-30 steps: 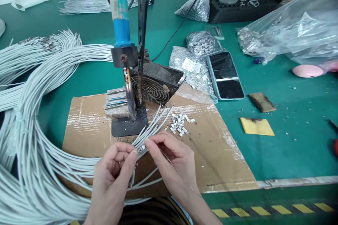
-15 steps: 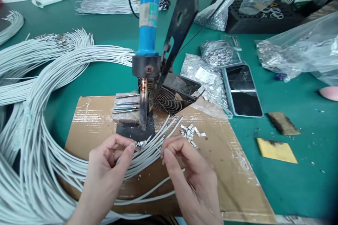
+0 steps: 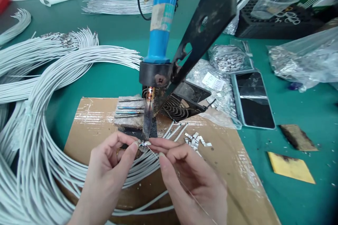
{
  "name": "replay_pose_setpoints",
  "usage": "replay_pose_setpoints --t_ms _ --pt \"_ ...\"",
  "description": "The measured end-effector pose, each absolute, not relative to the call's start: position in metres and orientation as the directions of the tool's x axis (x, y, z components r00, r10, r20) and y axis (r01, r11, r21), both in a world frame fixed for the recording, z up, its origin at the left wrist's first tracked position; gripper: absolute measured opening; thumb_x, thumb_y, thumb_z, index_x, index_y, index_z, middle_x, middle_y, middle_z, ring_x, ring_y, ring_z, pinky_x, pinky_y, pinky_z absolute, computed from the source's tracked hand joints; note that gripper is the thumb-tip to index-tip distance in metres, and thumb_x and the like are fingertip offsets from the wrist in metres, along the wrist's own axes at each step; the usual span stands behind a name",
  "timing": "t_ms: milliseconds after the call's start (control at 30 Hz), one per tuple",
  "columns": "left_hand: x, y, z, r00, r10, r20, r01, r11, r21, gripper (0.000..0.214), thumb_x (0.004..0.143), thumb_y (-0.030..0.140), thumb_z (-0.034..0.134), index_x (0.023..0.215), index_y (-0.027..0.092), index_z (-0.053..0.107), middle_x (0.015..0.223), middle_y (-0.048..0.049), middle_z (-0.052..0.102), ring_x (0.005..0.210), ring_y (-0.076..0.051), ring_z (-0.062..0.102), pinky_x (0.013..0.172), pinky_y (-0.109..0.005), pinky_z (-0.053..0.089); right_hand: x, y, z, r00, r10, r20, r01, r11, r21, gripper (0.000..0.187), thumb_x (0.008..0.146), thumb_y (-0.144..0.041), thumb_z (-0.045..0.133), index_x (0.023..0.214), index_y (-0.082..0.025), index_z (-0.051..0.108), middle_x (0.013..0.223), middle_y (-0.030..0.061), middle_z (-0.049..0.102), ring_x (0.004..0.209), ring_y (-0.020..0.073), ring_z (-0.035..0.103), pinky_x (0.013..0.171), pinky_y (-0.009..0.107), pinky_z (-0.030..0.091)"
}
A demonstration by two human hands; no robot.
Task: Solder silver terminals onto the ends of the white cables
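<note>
While the left hand pinches a small silvery piece at its fingertips, too tiny to make out fully, the right hand pinches thin wire; above both, the soldering iron is cut off at top, its contact unclear.

Soldering iron is bright blue up top with a beige-and-green band, surface is plain green. Left of the iron: whitish-grey cables. Right of it: silvery clips, black phone with pale blue edges, yellow pad with a blackish edge. Below it: brown cardboard, plus a thin silvery wire.
</note>
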State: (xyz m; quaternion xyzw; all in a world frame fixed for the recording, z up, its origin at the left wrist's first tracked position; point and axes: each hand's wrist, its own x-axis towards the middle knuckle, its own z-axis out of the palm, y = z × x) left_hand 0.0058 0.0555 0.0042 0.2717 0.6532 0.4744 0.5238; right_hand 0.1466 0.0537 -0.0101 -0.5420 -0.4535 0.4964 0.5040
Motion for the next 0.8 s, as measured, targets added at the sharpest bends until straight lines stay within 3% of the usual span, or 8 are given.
replay_pose_setpoints --t_ms 400,800 --pt "0.005 0.060 0.001 -0.242 0.835 -0.495 -0.258 0.436 0.862 0.029 0.084 0.042 0.086 0.079 0.018 0.070 0.049 0.0136 0.032 0.043 -0.003 0.013 0.039 -0.013 0.014 0.144 0.056 -0.007 0.145 0.989 -0.008 0.052 -0.016 -0.999 0.021 0.092 -0.016 0.067 0.074 -0.025 0.063 0.106 -0.0010 0.084 0.088 0.0157 0.082 0.089 0.025 0.061" --pt "0.009 0.063 0.008 -0.247 0.821 -0.515 -0.284 0.447 0.848 0.037 0.076 0.047 0.090 0.077 0.017 0.068 0.046 0.0151 0.029 0.042 -0.002 0.012 0.038 -0.014 0.013 0.145 0.056 -0.006 0.140 0.990 -0.032 0.048 -0.039 -0.998 0.020 0.093 -0.019 0.068 0.074 -0.024 0.063 0.106 0.0059 0.084 0.090 0.0214 0.083 0.090 0.032 0.063"
